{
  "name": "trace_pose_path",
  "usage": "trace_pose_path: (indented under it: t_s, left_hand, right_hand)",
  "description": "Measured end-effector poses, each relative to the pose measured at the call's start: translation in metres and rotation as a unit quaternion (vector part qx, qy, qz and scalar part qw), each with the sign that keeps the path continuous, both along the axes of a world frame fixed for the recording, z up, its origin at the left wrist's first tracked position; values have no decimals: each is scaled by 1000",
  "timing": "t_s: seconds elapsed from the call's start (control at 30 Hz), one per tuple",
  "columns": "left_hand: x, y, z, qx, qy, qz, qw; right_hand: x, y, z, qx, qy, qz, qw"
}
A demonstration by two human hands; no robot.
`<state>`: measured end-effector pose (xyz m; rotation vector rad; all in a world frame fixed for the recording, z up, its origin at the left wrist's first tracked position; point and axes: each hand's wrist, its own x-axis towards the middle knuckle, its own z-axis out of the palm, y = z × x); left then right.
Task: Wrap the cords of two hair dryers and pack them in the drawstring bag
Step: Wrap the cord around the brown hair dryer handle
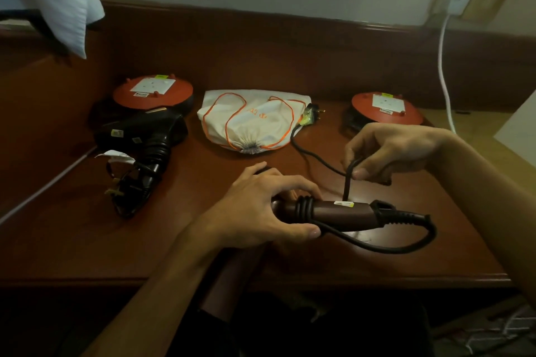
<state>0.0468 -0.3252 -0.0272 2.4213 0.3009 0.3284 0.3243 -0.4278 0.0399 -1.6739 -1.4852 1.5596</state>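
Dark reddish-brown wooden desk [290, 258] fills the view, with a raised wooden back edge and a pale wall behind it. Nearest to the desk's front edge, the left hand [261, 211] grips the brown hair dryer handle [333, 210], fingers curled over it and thumb below. Several turns of black cord [377, 246] sit around this handle, and a loop hangs from its right end. A little farther in, the right hand [385, 151] pinches the same cord between thumb and fingers, above the handle. At the desk's left side lies a black hair dryer [145, 136] with its cord bundled near the plug. At the desk's middle, toward the back, lies the white drawstring bag with orange strings [252, 122], and a plug [311, 113] rests just beside it. Two round orange cord reels [152, 93] stand near the back edge.
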Motion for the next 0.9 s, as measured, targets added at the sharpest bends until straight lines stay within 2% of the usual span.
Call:
trace_pose_path:
  t_s: [0.07,0.13,0.2,0.27,0.4,0.5,0.57,0.7,0.9]
  left_hand:
    - [1,-1,1,5,0,-1,1000]
    - [4,-1,2,6,-2,1,1000]
    - [6,-2,1,1,-10,3,1000]
    - [7,-3,1,12,-8,6,1000]
    - [11,-8,3,77,27,18,997]
    - [17,-9,6,70,44,34,996]
    - [22,-12,8,66,60,43,995]
    - [28,-17,9,127,98,44,986]
    - [25,-5,3,112,108,26,987]
  right_hand:
    - [-12,-2,0,78,-118,-32,989]
    - [-27,1,-10,152,-242,-43,957]
    - [-40,8,-24,171,-311,-43,934]
    - [-46,14,-37,175,-335,-44,925]
    - [-50,14,-27,221,-323,-111,914]
    - [-61,6,-12,253,-320,-144,902]
    - [-73,0,-3,264,-329,-125,898]
    - [-97,-14,11,274,-406,-36,871]
    - [-114,-51,33,224,-460,48,858]
